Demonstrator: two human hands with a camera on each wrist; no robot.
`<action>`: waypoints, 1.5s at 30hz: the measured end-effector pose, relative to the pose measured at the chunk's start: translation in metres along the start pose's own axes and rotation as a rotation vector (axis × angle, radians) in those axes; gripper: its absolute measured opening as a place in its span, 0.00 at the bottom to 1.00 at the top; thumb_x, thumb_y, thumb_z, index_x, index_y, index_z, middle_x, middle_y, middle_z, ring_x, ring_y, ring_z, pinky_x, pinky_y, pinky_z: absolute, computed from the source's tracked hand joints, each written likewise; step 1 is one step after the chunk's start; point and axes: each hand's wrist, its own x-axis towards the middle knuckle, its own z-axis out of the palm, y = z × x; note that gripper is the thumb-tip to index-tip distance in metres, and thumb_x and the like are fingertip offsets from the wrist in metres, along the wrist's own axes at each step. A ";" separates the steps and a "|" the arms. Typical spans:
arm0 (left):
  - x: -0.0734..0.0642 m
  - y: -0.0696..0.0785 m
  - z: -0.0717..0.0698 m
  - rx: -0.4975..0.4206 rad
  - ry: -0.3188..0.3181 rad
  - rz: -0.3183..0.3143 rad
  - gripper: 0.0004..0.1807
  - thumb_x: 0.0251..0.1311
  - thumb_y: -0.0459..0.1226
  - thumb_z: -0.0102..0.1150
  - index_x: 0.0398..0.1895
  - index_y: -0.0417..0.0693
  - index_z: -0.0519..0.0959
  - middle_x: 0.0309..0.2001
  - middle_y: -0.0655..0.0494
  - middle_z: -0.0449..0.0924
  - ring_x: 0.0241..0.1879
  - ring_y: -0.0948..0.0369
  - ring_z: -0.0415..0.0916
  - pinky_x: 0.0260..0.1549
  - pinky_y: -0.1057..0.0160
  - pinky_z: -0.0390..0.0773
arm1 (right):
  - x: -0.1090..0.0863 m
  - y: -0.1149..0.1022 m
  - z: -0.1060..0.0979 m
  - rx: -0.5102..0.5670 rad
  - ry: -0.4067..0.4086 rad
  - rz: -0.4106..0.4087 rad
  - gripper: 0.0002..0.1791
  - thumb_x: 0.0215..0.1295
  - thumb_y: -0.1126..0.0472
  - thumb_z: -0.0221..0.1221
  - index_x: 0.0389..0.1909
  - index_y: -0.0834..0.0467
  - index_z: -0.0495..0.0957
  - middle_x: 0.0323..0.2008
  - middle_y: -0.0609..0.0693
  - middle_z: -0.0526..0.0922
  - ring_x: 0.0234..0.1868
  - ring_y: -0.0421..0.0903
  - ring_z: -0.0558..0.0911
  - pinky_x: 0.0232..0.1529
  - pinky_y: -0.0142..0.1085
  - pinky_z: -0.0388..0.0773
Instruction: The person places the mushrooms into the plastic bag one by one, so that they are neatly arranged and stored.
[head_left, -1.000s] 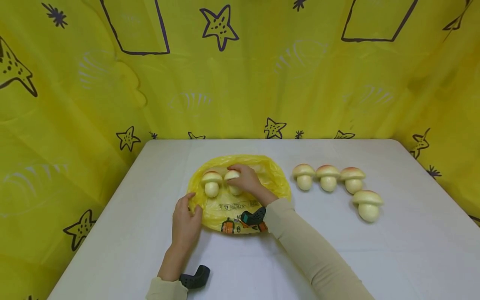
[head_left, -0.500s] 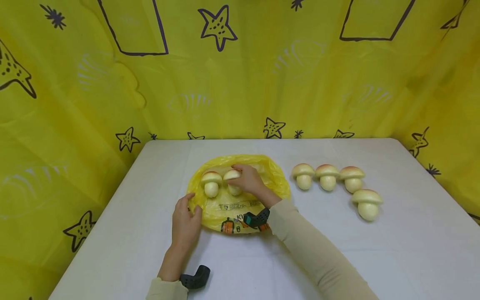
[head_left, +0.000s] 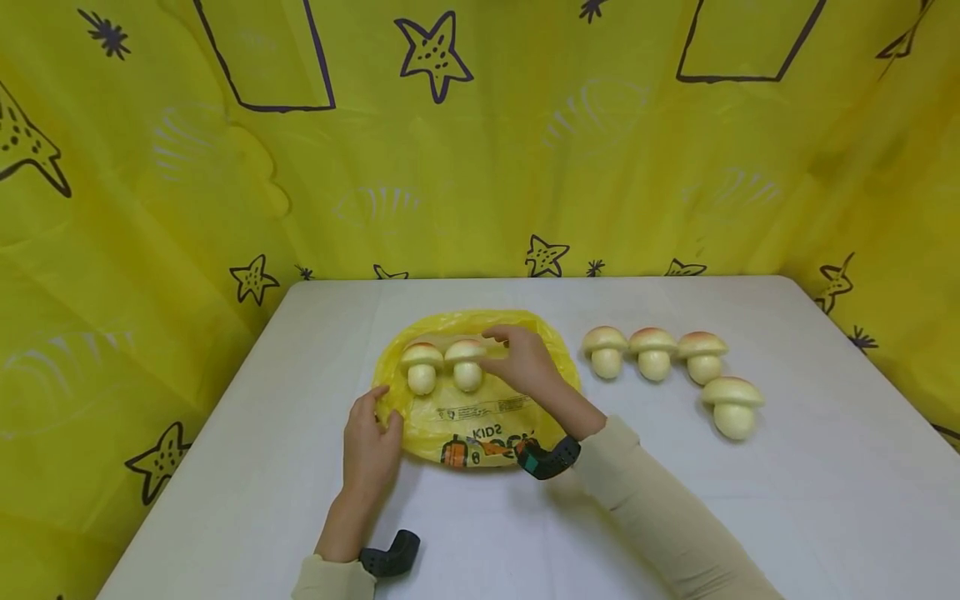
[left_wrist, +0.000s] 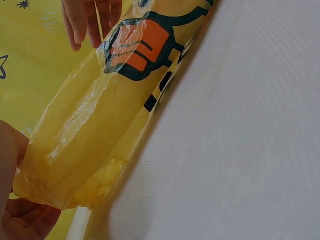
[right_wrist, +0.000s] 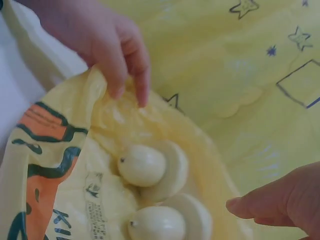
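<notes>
A yellow plastic bag (head_left: 551, 333) with printed drawings lies spread open on the table. Two toy mushrooms, a left one (head_left: 422, 379) and a right one (head_left: 467, 377), sit side by side inside it. My left hand (head_left: 371, 442) pinches the bag's left rim between thumb and fingers, as the right wrist view shows from above the rim (right_wrist: 102, 80). My right hand (head_left: 528, 362) is over the bag just right of the right mushroom, its thumb and fingers apart and holding nothing. In the left wrist view the bag's wall (left_wrist: 80, 135) hides the mushrooms.
Right of the bag, three toy mushrooms stand in a row, the middle one (head_left: 654, 358) among them. A further mushroom (head_left: 733, 408) stands in front of the row's right end. The white table (head_left: 300, 333) ends at a yellow patterned curtain (head_left: 480, 167).
My right hand has let go of the right mushroom in the bag and drawn back to the right. My left hand stays at the bag's rim.
</notes>
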 end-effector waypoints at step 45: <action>-0.002 0.002 0.001 -0.010 0.006 -0.008 0.21 0.56 0.32 0.50 0.54 0.34 0.69 0.53 0.38 0.68 0.55 0.45 0.64 0.52 0.48 0.63 | -0.063 0.060 -0.114 0.108 0.146 0.053 0.23 0.56 0.60 0.63 0.52 0.67 0.74 0.49 0.64 0.76 0.50 0.58 0.74 0.46 0.47 0.73</action>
